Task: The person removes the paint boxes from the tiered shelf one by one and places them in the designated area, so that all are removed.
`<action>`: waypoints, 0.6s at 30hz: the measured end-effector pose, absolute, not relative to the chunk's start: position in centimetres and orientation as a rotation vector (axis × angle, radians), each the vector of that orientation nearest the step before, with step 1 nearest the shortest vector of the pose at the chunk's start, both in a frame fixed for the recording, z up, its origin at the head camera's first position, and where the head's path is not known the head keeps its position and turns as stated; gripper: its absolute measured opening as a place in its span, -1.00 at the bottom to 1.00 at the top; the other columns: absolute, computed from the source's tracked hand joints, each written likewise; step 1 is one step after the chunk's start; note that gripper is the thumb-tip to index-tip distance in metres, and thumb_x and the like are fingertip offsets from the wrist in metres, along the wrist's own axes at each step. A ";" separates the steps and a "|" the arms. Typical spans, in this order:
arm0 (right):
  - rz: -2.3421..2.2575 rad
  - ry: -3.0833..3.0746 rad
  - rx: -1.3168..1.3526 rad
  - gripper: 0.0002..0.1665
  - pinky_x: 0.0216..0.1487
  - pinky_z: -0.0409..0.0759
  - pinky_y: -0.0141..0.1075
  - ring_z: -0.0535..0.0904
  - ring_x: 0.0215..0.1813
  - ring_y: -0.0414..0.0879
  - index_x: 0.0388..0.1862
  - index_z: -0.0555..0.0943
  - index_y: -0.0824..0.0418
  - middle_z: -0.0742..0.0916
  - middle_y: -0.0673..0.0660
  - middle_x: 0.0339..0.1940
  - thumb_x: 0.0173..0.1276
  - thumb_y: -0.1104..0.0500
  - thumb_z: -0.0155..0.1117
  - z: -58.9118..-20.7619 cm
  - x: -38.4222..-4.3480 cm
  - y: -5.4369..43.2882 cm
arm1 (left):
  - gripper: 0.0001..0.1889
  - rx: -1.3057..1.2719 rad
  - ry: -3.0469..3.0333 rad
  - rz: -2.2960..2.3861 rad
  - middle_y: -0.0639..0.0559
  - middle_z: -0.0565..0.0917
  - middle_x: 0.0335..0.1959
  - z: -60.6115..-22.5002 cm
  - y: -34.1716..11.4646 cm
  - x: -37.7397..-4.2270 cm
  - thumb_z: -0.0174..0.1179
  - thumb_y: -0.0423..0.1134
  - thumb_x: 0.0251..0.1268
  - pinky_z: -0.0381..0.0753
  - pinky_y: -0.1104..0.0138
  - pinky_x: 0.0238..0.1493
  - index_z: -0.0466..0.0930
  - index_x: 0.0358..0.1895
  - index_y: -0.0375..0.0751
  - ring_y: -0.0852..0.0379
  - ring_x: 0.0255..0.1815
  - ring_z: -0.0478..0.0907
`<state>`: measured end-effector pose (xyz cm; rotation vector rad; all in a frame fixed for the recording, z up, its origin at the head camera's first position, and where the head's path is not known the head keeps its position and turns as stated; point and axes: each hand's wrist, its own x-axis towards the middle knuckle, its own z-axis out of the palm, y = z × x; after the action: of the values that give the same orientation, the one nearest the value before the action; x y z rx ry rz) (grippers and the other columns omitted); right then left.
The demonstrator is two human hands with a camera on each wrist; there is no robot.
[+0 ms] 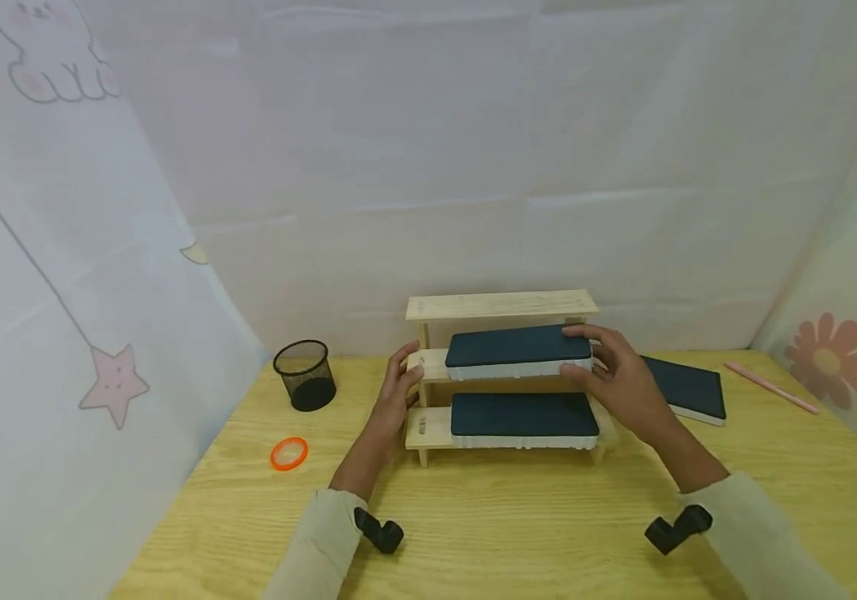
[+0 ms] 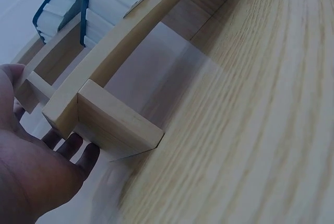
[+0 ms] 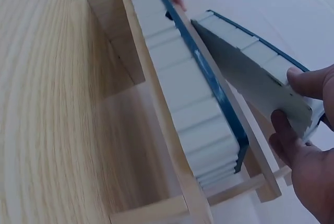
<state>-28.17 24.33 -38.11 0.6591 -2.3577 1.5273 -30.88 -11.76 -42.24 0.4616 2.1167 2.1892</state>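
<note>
A wooden tiered shelf (image 1: 502, 304) stands on the table. My left hand (image 1: 393, 392) holds the left end of its middle tier, thumb in front; in the left wrist view the other fingers curl loosely beside the lower tier. With thumb and fingers, my right hand (image 1: 623, 379) grips the right end of a white, ribbed box with a dark blue lid (image 1: 514, 346). That box is tilted over the middle tier, its right end raised, as the right wrist view shows its underside. A similar blue-lidded box (image 1: 524, 414) lies flat on the lower tier.
Right of the shelf lies another dark-blue-topped box (image 1: 687, 387), partly behind my right hand, with a pink pen-like stick (image 1: 769, 387) beyond. On the left are a black mesh cup (image 1: 305, 375) and an orange ring (image 1: 289, 453). A printed cloth (image 1: 473, 167) hangs behind the table.
</note>
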 end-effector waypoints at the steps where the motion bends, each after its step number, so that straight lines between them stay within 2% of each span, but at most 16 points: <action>1: 1.556 -2.350 0.642 -0.38 0.27 0.49 -0.07 0.20 0.55 0.10 0.45 0.40 -0.16 0.21 -0.03 0.56 0.46 0.08 0.33 -38.1 -28.1 24.3 | -0.43 0.462 2.119 2.186 0.03 -0.10 0.61 -42.2 -11.8 -30.9 -0.11 0.00 0.66 -0.08 -0.21 0.47 0.00 0.60 0.18 -0.14 0.59 -0.10; 5: 1.662 -2.280 0.614 -0.37 0.05 0.63 -0.20 0.44 0.40 -0.01 0.44 0.41 -0.06 0.23 -0.04 0.56 0.44 0.12 0.35 -38.2 -27.8 24.4 | -0.43 0.458 2.115 2.177 0.02 -0.13 0.62 -42.3 -11.7 -30.8 -0.11 0.00 0.66 -0.09 -0.22 0.47 -0.01 0.61 0.18 -0.15 0.60 -0.12; 8: 1.696 -2.219 0.619 -0.38 -0.12 0.67 -0.21 0.61 0.12 -0.10 0.44 0.41 0.00 0.41 0.07 0.38 0.45 0.18 0.34 -38.2 -27.8 24.7 | -0.42 0.453 2.105 2.180 -0.02 -0.16 0.63 -42.4 -11.7 -30.8 -0.11 0.00 0.66 -0.11 -0.24 0.46 -0.03 0.61 0.16 -0.18 0.60 -0.14; 10: 1.705 -2.190 0.627 -0.38 -0.12 0.66 -0.24 0.62 0.05 -0.11 0.45 0.40 0.05 0.44 0.13 0.31 0.46 0.22 0.31 -37.9 -27.7 25.0 | -0.41 0.447 2.104 2.184 -0.04 -0.16 0.63 -42.5 -11.7 -30.8 -0.11 -0.01 0.66 -0.11 -0.25 0.46 -0.04 0.62 0.16 -0.20 0.60 -0.14; 12: 1.708 -2.168 0.632 -0.39 -0.09 0.65 -0.29 0.60 0.07 -0.11 0.46 0.38 0.08 0.43 0.13 0.33 0.48 0.25 0.27 -37.6 -27.6 25.3 | -0.41 0.447 2.107 2.185 -0.05 -0.13 0.62 -42.5 -11.7 -30.9 -0.11 0.00 0.66 -0.11 -0.26 0.46 -0.03 0.61 0.16 -0.20 0.60 -0.12; 14: 1.698 -2.157 0.627 -0.39 -0.01 0.63 -0.33 0.54 0.23 -0.16 0.47 0.37 0.10 0.32 0.09 0.49 0.50 0.26 0.25 -37.3 -27.5 25.6 | -0.42 0.448 2.106 2.190 -0.06 -0.09 0.61 -42.4 -11.7 -31.0 -0.11 0.00 0.66 -0.11 -0.26 0.46 -0.03 0.61 0.16 -0.20 0.59 -0.10; 16: 1.688 -2.146 0.614 -0.40 -0.05 0.60 -0.41 0.45 0.33 -0.23 0.48 0.37 0.11 0.21 0.03 0.58 0.50 0.26 0.24 -37.2 -27.3 26.0 | -0.42 0.451 2.103 2.192 -0.07 -0.07 0.60 -42.4 -11.7 -31.0 -0.11 -0.01 0.66 -0.11 -0.26 0.46 -0.02 0.61 0.15 -0.19 0.59 -0.09; 18: 1.700 -2.133 0.601 -0.40 -0.21 0.55 -0.45 0.44 0.31 -0.29 0.47 0.37 0.13 0.14 0.00 0.62 0.50 0.27 0.24 -37.0 -27.2 26.3 | -0.42 0.452 2.101 2.192 -0.07 -0.05 0.59 -42.3 -11.8 -31.1 -0.11 0.00 0.66 -0.11 -0.26 0.46 -0.02 0.61 0.16 -0.19 0.59 -0.08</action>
<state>-27.20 26.34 -37.00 0.6015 -2.1325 1.7003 -31.06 -11.76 -42.31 0.4521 2.1009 2.1923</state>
